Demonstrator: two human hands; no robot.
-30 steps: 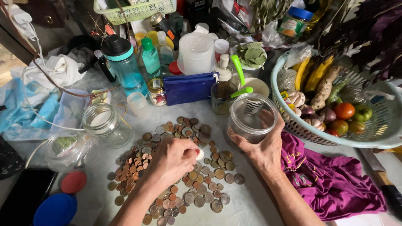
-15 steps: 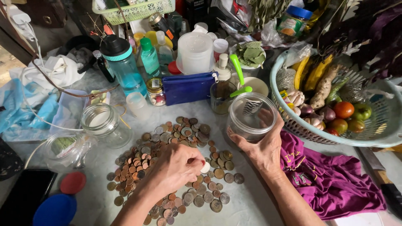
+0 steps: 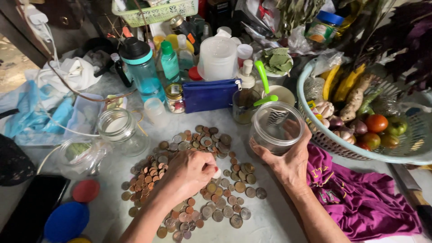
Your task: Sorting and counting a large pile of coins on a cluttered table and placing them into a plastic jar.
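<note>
The left hand [image 3: 189, 173] rests curled on the coins [image 3: 198, 180] spread across the table [image 3: 270, 220]; its fingertips are hidden, so whether they pinch a coin cannot be told. The right hand [image 3: 288, 159] wraps around a clear jar [image 3: 275, 128], which hides part of its fingers.

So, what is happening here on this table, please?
A person is working over a spread of coins on the pale table. The left hand rests on the pile, fingers pinching at coins. The right hand grips a clear, open plastic jar standing beside the pile. Two open glass jars stand to the left.
</note>
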